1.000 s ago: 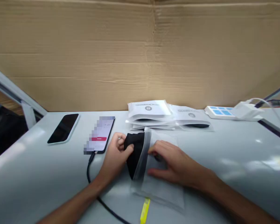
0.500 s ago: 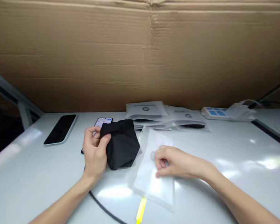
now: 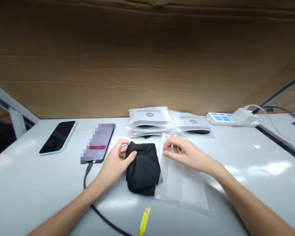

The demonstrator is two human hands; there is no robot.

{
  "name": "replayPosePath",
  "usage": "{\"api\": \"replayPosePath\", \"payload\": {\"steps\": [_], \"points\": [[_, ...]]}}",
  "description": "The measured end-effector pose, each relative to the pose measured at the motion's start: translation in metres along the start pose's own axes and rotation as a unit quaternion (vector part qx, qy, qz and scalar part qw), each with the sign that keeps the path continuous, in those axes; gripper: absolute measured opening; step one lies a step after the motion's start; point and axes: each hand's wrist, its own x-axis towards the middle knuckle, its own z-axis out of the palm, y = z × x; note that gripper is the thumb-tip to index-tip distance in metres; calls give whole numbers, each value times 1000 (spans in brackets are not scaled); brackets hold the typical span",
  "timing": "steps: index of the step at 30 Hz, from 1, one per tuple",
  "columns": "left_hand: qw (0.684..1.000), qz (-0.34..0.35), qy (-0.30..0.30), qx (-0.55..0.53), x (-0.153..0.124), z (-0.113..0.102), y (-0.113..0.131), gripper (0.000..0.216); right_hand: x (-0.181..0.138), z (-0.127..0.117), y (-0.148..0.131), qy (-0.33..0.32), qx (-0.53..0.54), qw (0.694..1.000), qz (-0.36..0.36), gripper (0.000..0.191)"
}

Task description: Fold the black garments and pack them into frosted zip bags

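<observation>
Between the thumb and fingers of my left hand is a folded piece of black fabric, gripped at its upper left corner. To its right lies a translucent plastic bag, its opening edge turned toward the fabric. My right hand is closed in a pinch on the upper edge of the bag, near the opening. The fabric's right edge meets or slightly overlaps the bag's edge; I cannot tell whether any of it is inside.
Filled, printed bags are stacked at the back. A phone with its screen lit is plugged into a black cable. Another phone lies far left, a power strip back right, a yellow tag in front.
My left hand has brought the black fabric right and nearer me, uncovering the lit phone. The bag has swung right, and my right hand has shifted up to its opening edge.
</observation>
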Motion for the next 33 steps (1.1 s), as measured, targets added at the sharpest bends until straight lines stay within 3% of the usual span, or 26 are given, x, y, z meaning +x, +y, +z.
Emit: {"api": "replayPosePath", "payload": {"steps": [4, 7, 13, 19, 22, 24, 27, 29, 33], "points": [[1000, 13, 1, 6, -1, 1, 4, 29, 2, 24, -11, 5, -37, 994, -103, 21], [1000, 16, 1, 1, -1, 1, 5, 29, 1, 22, -12, 12, -69, 992, -104, 15], [1000, 18, -7, 20, -1, 1, 4, 29, 0, 2, -5, -18, -169, 985, 0, 42], [999, 17, -10, 27, -1, 1, 4, 32, -4, -3, 2, -31, -199, 973, 111, 41], [999, 26, -14, 36, -1, 1, 3, 29, -3, -4, 0, -21, -200, 971, 127, 39], [999, 26, -16, 35, -1, 1, 3, 29, -2, -2, -3, 15, -184, 978, 99, 33], [999, 21, -6, 30, -1, 1, 3, 33, 0, 5, -7, 86, -130, 988, 4, 18], [1000, 16, -8, 23, -2, 1, 3, 33, 0, 13, -11, 99, -94, 989, -62, 12], [1000, 14, -22, 17, -1, 0, 3, 32, 0, 30, -18, 71, -50, 987, -136, 41]]}}
